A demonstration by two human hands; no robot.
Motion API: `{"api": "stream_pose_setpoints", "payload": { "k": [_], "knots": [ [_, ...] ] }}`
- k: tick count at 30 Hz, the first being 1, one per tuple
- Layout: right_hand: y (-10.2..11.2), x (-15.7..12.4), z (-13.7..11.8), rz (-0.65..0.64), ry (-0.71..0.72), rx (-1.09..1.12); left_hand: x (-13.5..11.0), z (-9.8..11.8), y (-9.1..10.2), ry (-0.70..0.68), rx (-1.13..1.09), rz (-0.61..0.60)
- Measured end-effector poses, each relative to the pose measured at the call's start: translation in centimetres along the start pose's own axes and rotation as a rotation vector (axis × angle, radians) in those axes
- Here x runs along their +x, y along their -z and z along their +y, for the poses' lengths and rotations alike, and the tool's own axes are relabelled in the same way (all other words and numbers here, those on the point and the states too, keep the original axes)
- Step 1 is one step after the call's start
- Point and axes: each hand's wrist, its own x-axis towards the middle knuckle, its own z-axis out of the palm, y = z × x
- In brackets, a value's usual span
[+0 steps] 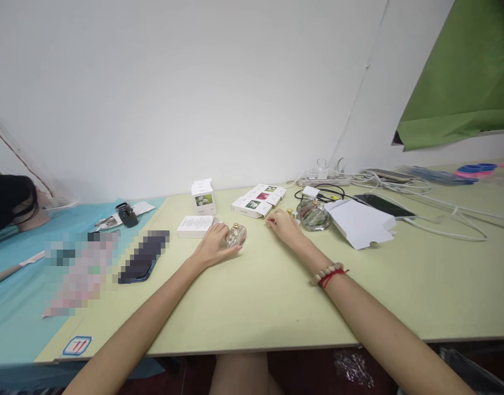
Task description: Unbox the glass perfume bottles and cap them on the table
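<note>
A small clear glass perfume bottle [236, 237] with a gold neck stands upright on the table. My left hand [214, 247] is around it, with the thumb at the near side and the fingers at its left and back. To the right, my right hand [285, 227] rests low over the table with its fingers pinched together; what they hold, if anything, is hidden. A small gold piece [289, 212] shows just behind the right hand. Beside that hand is a larger glass bottle [315, 216], also with gold at its neck.
White flower-picture boxes [203, 198], a flattened carton [260, 200] and a white box [194, 226] lie behind my hands. An opened white carton [361, 222], a phone [384, 206], cables and a power strip [323, 181] are right. A blurred phone [147, 255] and black jar [126, 214] are left.
</note>
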Motion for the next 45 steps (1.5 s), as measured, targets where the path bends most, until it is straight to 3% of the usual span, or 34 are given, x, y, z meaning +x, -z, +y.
{"api": "stream_pose_setpoints", "payload": {
  "k": [12,24,30,45],
  "knots": [
    [-0.1,0.2,-0.2,-0.004,-0.039,0.077,-0.4,-0.2,0.0,-0.230,0.123,0.041],
    [-0.6,0.4,0.2,-0.025,-0.034,0.130,-0.2,0.4,0.1,0.013,0.043,0.055],
    [0.1,0.1,-0.2,-0.017,-0.100,0.124,-0.1,0.5,0.1,-0.002,0.044,-0.011],
    [-0.6,0.6,0.9,0.033,-0.150,0.090,0.0,0.8,0.3,-0.011,0.019,0.014]
  ]
}}
